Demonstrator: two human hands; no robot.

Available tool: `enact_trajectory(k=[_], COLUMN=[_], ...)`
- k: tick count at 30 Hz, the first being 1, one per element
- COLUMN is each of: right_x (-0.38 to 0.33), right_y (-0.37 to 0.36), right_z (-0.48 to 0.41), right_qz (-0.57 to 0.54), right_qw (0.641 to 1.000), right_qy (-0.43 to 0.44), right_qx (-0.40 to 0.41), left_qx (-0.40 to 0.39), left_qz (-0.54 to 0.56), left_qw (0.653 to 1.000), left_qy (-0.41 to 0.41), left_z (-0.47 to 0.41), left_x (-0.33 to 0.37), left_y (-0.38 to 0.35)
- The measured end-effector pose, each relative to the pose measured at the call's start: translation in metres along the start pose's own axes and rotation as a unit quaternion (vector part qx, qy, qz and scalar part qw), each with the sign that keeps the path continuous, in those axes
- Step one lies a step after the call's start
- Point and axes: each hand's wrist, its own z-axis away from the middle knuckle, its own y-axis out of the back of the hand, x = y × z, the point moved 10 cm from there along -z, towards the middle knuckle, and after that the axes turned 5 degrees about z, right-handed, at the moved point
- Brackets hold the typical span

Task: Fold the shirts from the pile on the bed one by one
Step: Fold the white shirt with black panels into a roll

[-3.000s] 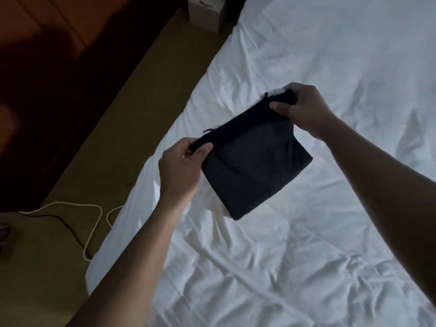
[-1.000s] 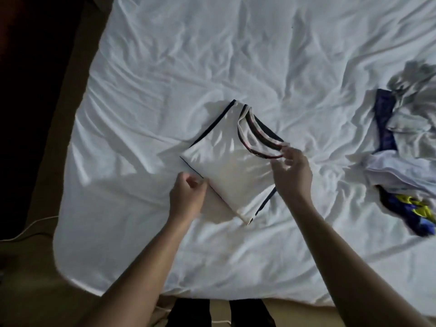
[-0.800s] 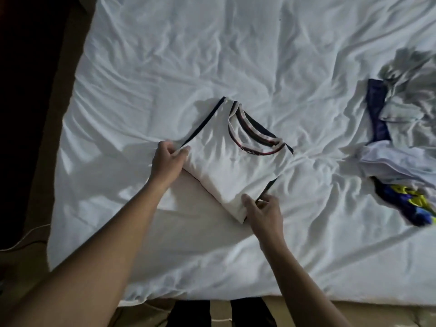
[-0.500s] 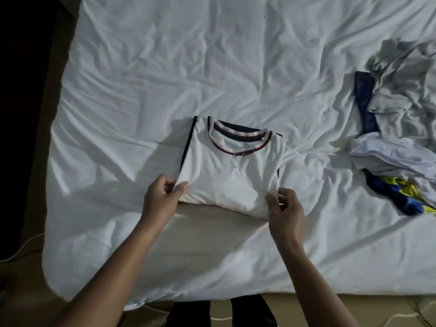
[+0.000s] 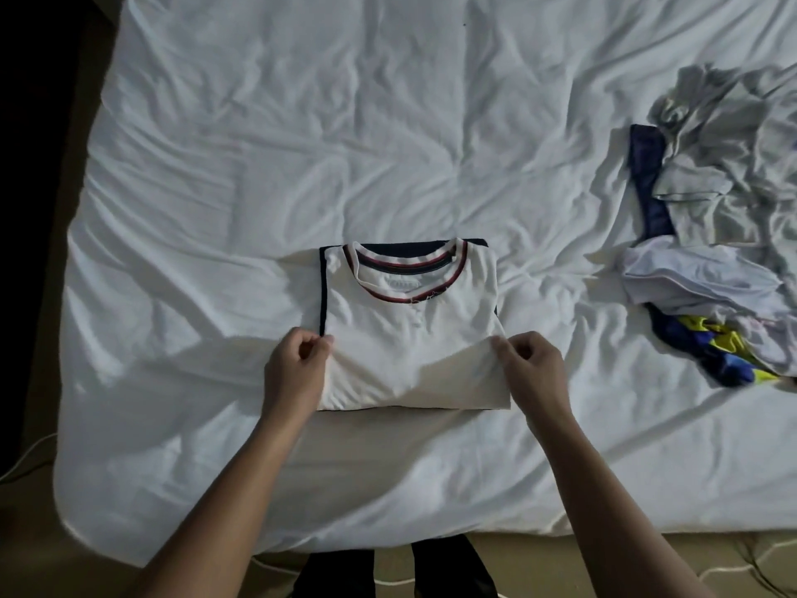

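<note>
turned square on the white bed (image 5: 258,166) since a second ago, well apart from the loose pile (image 5: 724,200) at 3 o'clock, the folded shirt (image 5: 409,325) lies flat at centre, left hand (image 5: 295,373) pinching its 9 o'clock edge, right hand (image 5: 534,369) pinching its 3 o'clock edge.

Left hand (image 5: 295,369) pinching shirt (image 5: 409,312), right hand (image 5: 534,369) likewise, forearms stretched forward

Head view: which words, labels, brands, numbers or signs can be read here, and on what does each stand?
No text can be read.
Neck label inside the collar of the folded white shirt with red and dark striped trim: print too blurred to read.
Crumpled blue and yellow garment: pattern only, no letters legible.
</note>
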Motion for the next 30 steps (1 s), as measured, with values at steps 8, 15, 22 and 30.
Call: enact_trajectory(k=[8,15,22,30], right_x=[-0.018,-0.052,-0.066,-0.067], right_y=[-0.016,-0.036,-0.023,-0.01], right_z=[-0.022,-0.065,-0.074,-0.082], right_qz=[-0.142,-0.238,-0.136,-0.126], right_qw=[0.987,0.959,0.989,0.989], right_qy=[-0.021,-0.065,0.06,0.077], right_qx=[-0.072,-0.14,-0.012,0.016], left_qx=[0.005,-0.007,0.007,0.04], left_qz=[0.005,0.104,0.127,0.072], left_qw=[1.0,0.993,0.992,0.996], left_qy=[0.011,0.046,0.012,-0.023], left_z=[-0.018,-0.082,-0.077,-0.073], left_x=[0.012,0.028,0.026,0.027], left_y=[-0.001,-0.028,-0.025,-0.012])
